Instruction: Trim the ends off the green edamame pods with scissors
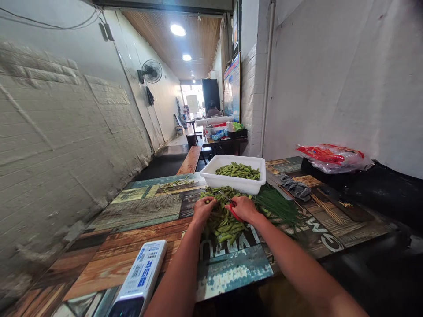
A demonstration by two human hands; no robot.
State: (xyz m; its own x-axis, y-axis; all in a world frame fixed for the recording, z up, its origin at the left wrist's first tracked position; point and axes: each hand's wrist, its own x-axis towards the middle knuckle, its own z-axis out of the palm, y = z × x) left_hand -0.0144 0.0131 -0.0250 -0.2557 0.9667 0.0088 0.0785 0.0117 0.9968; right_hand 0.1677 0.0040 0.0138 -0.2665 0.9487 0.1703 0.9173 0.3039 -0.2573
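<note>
A heap of green edamame pods [228,230] lies on the patterned table between my forearms. My left hand [203,210] is over the heap's left side, thumb and fingers pinched on an edamame pod, which the fingers mostly hide. My right hand [245,208] is closed around the red handles of a pair of scissors [235,212]. Their blades point up and left over the pods, towards my left hand. Just beyond the heap stands a white plastic tub [231,181] with more pods inside. Long green chives [277,204] lie to the right of my right hand.
A white box [142,270] lies at the near left. Trimmed scraps [176,185] lie left of the tub. To the right are a grey cloth [295,187], thin skewers [327,209] and a red plastic package [332,156]. Beyond stand a bench [191,160] and a cluttered table.
</note>
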